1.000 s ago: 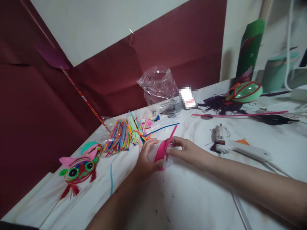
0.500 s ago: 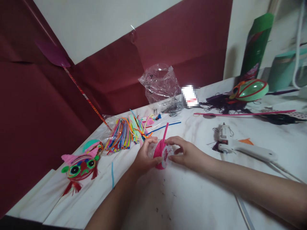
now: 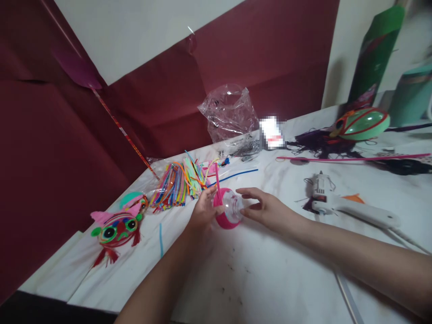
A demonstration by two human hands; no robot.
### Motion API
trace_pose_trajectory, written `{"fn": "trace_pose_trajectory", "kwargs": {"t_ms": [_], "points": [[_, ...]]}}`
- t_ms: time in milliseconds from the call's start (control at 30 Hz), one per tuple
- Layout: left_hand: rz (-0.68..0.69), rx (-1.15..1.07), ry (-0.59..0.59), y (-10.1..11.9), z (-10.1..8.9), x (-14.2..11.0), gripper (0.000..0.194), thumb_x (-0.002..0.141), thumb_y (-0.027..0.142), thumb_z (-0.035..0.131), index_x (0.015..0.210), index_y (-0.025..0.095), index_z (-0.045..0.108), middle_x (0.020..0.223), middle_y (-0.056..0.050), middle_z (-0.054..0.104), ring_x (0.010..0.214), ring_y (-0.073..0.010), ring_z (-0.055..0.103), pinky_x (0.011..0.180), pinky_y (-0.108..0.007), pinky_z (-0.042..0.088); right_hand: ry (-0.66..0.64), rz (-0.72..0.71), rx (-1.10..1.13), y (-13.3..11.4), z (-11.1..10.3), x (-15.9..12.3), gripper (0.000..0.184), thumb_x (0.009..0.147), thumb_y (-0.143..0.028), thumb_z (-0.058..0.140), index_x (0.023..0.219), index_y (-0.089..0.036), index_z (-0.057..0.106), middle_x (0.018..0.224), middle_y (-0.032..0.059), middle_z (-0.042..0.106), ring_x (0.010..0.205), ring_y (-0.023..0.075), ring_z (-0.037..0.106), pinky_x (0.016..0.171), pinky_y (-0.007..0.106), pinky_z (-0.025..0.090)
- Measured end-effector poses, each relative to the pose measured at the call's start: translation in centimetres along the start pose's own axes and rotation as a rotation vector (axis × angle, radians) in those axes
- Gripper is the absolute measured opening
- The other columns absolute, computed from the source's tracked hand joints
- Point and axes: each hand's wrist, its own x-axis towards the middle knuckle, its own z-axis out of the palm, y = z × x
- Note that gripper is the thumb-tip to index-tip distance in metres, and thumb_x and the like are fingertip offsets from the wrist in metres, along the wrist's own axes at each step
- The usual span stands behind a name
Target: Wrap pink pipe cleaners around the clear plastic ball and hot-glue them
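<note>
A small clear plastic bottle (image 3: 233,208) lies tilted between my hands, its neck towards the right. Bright pink pipe cleaner (image 3: 227,221) covers its left part, and a loose pink end (image 3: 217,175) sticks up. My left hand (image 3: 204,209) is closed round the pink-covered side, the thumb pressed on the strands. At the neck is my right hand (image 3: 258,204), its curved finger and thumb loosely about the clear plastic. Behind my left hand lies a bundle of many-coloured pipe cleaners (image 3: 172,186), partly in a clear bag.
A hot glue gun (image 3: 354,208) rests at right, its cable trailing off. Left sits a decorated mask-like figure (image 3: 116,229). At the back are a crumpled plastic bag (image 3: 232,117), a blurred-out bright object (image 3: 272,132) and a green balloon-like piece (image 3: 366,125). A long pink strip (image 3: 351,159) lies at right.
The bottle has turned so its clear neck now points right and more of the pink wrap shows. The loose pink end has shifted left. My view has moved slightly.
</note>
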Motion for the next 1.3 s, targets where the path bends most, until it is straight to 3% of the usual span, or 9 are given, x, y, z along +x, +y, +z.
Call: {"fn": "trace_pose_trajectory", "kwargs": {"t_ms": [167, 400, 633, 800, 967, 1067, 1300], "points": [[-0.127, -0.201, 0.057, 0.6, 0.7, -0.1, 0.055, 0.065, 0.025, 0.077, 0.115, 0.020, 0.056, 0.099, -0.008, 0.071, 0.091, -0.0265, 0.069, 0.086, -0.042, 0.051, 0.017, 0.028, -0.032, 1.2, 0.4, 0.2, 0.059, 0.065, -0.020, 0.072, 0.123, -0.021, 0.060, 0.124, 0.0115, 0.064, 0.113, 0.0290, 0.060, 0.081, 0.039, 0.055], [-0.166, -0.318, -0.049, 0.7, 0.9, -0.2, 0.031, 0.075, 0.024, 0.066, 0.103, 0.013, 0.062, 0.094, -0.010, 0.074, 0.101, -0.0290, 0.068, 0.094, -0.042, 0.048, -0.028, 0.036, 0.023, 1.0, 1.0, -0.4, 0.080, 0.064, -0.035, 0.076, 0.138, -0.018, 0.048, 0.126, 0.0138, 0.062, 0.104, 0.0275, 0.064, 0.077, 0.038, 0.057], [-0.168, -0.384, -0.158, 1.1, 1.3, -0.3, 0.037, 0.078, 0.034, 0.062, 0.107, 0.011, 0.064, 0.112, -0.015, 0.071, 0.117, -0.0343, 0.059, 0.104, -0.047, 0.041, -0.050, 0.001, 0.194, 0.6, 0.5, -0.1, 0.074, 0.066, -0.037, 0.077, 0.132, -0.020, 0.051, 0.126, 0.0116, 0.064, 0.112, 0.0275, 0.060, 0.090, 0.041, 0.051], [-0.162, -0.387, -0.132, 0.9, 1.2, -0.3, 0.038, 0.077, 0.032, 0.063, 0.108, 0.011, 0.063, 0.103, -0.013, 0.074, 0.109, -0.0331, 0.064, 0.100, -0.047, 0.044, -0.104, -0.045, 0.280, 0.2, 0.4, -0.2, 0.066, 0.072, -0.046, 0.072, 0.128, -0.017, 0.053, 0.127, 0.0130, 0.063, 0.116, 0.0275, 0.057, 0.102, 0.045, 0.042], [-0.191, -0.370, -0.120, 0.6, 1.2, -0.3, 0.032, 0.077, 0.033, 0.063, 0.100, 0.010, 0.065, 0.096, -0.013, 0.075, 0.105, -0.0321, 0.065, 0.100, -0.046, 0.044, -0.147, -0.019, 0.298, -0.4, 0.3, -0.5, 0.068, 0.072, -0.046, 0.072, 0.129, -0.015, 0.052, 0.126, 0.0136, 0.063, 0.115, 0.0269, 0.057, 0.103, 0.043, 0.041], [-0.194, -0.396, -0.125, 0.8, 1.2, -0.2, 0.038, 0.078, 0.035, 0.062, 0.106, 0.009, 0.064, 0.100, -0.014, 0.074, 0.114, -0.0337, 0.061, 0.103, -0.047, 0.041, -0.158, -0.012, 0.349, -0.6, 0.2, -0.5, 0.069, 0.070, -0.045, 0.075, 0.129, -0.017, 0.054, 0.128, 0.0126, 0.063, 0.119, 0.0281, 0.056, 0.103, 0.043, 0.042], [-0.164, -0.423, -0.143, 0.4, 0.8, 0.0, 0.051, 0.081, 0.038, 0.057, 0.123, 0.010, 0.057, 0.116, -0.016, 0.069, 0.124, -0.0351, 0.053, 0.107, -0.050, 0.037, -0.071, 0.234, 0.512, -1.1, 0.0, -0.6, 0.056, 0.078, -0.030, 0.059, 0.133, -0.020, 0.051, 0.132, 0.0105, 0.060, 0.111, 0.0245, 0.061, 0.085, 0.036, 0.053]]}}
